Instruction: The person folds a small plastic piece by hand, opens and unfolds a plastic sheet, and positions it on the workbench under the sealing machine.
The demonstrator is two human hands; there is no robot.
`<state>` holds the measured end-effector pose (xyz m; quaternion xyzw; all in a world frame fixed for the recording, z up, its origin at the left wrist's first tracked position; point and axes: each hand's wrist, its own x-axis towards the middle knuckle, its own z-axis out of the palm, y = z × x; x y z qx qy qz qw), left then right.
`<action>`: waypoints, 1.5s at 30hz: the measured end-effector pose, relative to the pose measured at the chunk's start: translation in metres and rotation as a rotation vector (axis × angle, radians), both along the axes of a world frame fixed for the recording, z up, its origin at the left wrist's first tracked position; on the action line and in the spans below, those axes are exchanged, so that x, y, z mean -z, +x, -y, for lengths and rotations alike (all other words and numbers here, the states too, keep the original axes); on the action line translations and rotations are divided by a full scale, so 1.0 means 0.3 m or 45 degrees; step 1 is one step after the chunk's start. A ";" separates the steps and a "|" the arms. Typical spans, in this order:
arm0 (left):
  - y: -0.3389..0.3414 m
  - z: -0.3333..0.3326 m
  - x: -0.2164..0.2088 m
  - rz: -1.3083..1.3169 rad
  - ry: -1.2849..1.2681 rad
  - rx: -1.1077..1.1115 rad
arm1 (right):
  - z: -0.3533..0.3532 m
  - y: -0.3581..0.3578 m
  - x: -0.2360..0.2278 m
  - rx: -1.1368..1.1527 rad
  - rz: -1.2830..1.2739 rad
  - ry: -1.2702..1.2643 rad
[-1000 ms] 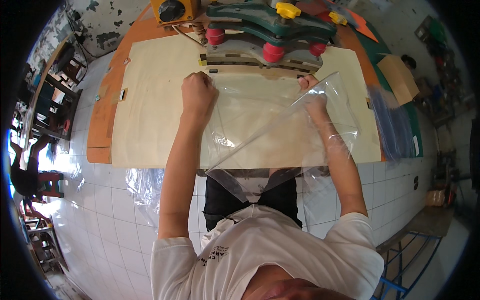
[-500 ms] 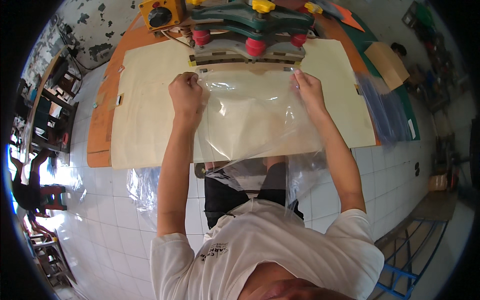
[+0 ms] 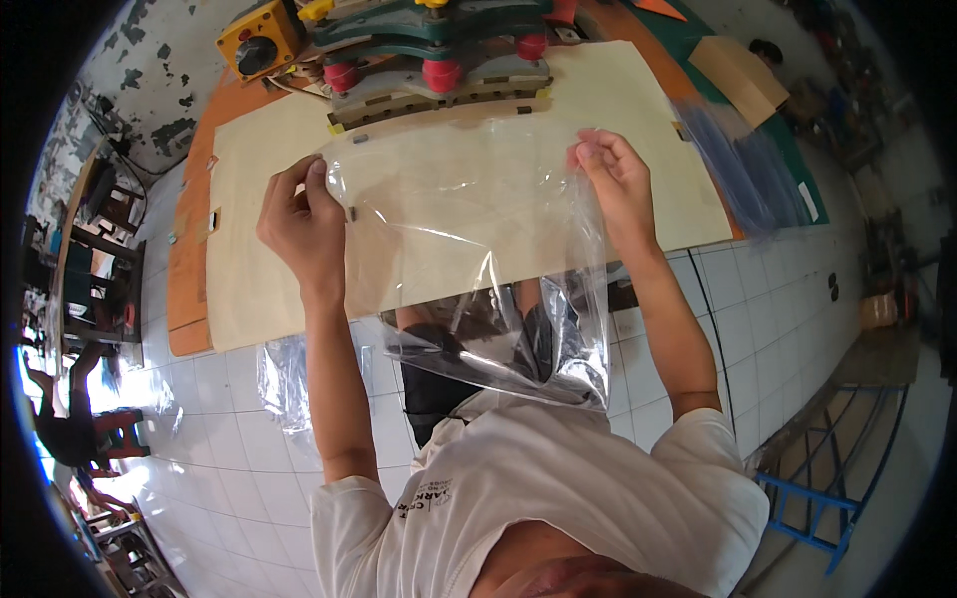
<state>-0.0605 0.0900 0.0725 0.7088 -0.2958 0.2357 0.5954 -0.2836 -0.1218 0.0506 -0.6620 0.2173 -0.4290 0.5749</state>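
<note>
A clear plastic sheet, possibly a bag, is stretched between my two hands. My left hand pinches its upper left corner over the cream board. At the upper right corner, my right hand has thumb and fingers closed on the plastic. The sheet's lower part hangs past the table's front edge, creased and shiny, in front of my legs. Through it the cream board and small dark tabs show. Just beyond the sheet stands a press-like machine with a green frame and red round parts.
A yellow control box with a black knob is at the back left. At the right, a stack of clear plastic sheets lies near a brown cardboard piece. More clear plastic hangs below the table's front left edge. A blue metal rack stands at lower right.
My hands have drawn the sheet back from the machine, and the left hand has moved outward. The plastic is now spread wider. The view has turned, shifting the machine left.
</note>
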 end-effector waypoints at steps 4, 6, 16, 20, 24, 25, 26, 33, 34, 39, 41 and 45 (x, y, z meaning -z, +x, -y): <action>-0.083 -0.042 -0.032 0.150 -0.043 -0.074 | -0.064 -0.053 0.018 0.449 -0.032 -0.221; -0.135 -0.058 -0.049 0.171 -0.044 -0.075 | -0.059 -0.110 0.017 0.378 -0.026 -0.129; -0.257 -0.111 -0.072 0.322 -0.193 0.060 | -0.151 -0.242 -0.136 0.178 -0.020 0.245; -0.273 -0.129 -0.071 0.276 -0.243 0.116 | -0.111 -0.295 -0.117 -0.036 -0.135 0.088; -0.283 -0.145 -0.059 0.216 -0.242 0.095 | -0.136 -0.297 -0.080 -0.032 -0.089 0.029; -0.284 -0.147 -0.053 0.223 -0.246 0.079 | -0.144 -0.293 -0.069 0.001 0.005 0.081; -0.281 -0.153 -0.048 0.226 -0.247 0.072 | -0.144 -0.292 -0.053 -0.005 0.007 0.080; -0.229 -0.239 0.016 0.557 -0.370 0.089 | -0.225 -0.379 0.005 -0.159 0.257 -0.379; -0.229 -0.254 0.028 0.507 -0.390 0.131 | -0.242 -0.394 0.022 -0.183 0.282 -0.570; -0.280 -0.302 0.021 0.243 -0.437 0.289 | -0.309 -0.450 0.036 -0.134 0.445 -0.601; -0.307 -0.304 -0.003 0.179 -0.433 0.283 | -0.317 -0.452 0.029 -0.123 0.494 -0.625; -0.340 -0.289 -0.055 -0.043 -0.409 0.210 | -0.362 -0.429 -0.005 -0.028 0.519 -0.624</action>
